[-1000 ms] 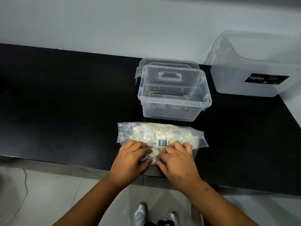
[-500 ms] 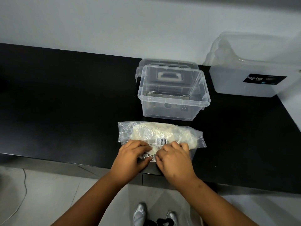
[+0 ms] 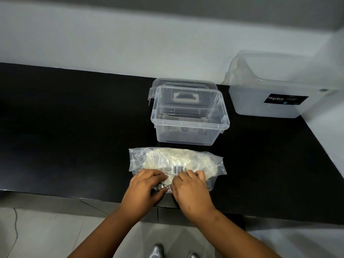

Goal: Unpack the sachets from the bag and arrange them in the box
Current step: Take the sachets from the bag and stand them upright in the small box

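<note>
1. Bag [image 3: 175, 163]: in the head view it lies flat on the black counter [image 3: 74, 127], near its near edge and just short of the clear box [image 3: 189, 116]. It is not yet open. Pale sachets [image 3: 167, 159] show through the film, bunched in the middle and right.
2. Left hand [image 3: 145, 189] and right hand [image 3: 191, 190] sit side by side on the bag's near edge. The fingers of both are curled together and pinch the crumpled film, thumbs underneath. The two grips nearly touch, below the barcode label [image 3: 178, 169].
3. The step in hand looks like tearing or parting the near edge. To do it well, I would keep both pinches close on the film alone, not on a sachet, and pull apart sideways in a short, firm motion.
4. Keep the bag low over the counter, so that a sudden split does not scatter sachets over the near edge to the floor.
5. The box stands open and empty, its lid [image 3: 184, 90] behind it on the far side. A larger tub [image 3: 275, 101] stands far right, well clear. Nothing blocks the short way from bag to box.
</note>
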